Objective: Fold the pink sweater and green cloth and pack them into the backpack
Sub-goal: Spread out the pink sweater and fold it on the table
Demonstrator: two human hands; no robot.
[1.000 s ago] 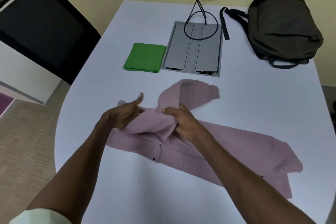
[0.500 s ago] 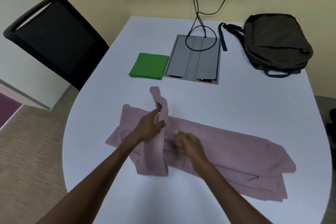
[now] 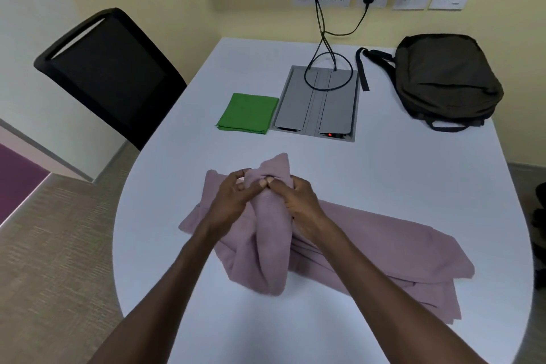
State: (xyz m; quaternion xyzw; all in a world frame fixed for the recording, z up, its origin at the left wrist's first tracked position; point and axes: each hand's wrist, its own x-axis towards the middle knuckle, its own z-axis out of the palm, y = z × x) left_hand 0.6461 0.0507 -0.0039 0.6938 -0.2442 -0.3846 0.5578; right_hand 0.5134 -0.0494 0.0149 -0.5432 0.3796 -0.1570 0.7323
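Hands meet mid-table: left hand point(image 3: 236, 201) and right hand point(image 3: 298, 201) both pinch raised fold of pink sweater point(image 3: 369, 239), thumbs nearly touching. Sweater only partly folded, bunched under grip, rest sprawls toward right table point(image 3: 384, 174) edge. Green cloth point(image 3: 248, 113) already neat square, well beyond hands, beside grey panel point(image 3: 317, 103). Backpack point(image 3: 446, 80) at far right corner; open or zipped, cannot tell. Packing seemingly not begun.

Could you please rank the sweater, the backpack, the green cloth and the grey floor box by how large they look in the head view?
1. Sweater, by far the widest, though nearest the camera.
2. Backpack.
3. Grey floor box.
4. Green cloth, folded.
Backpack and box look close; the backpack covers slightly more.
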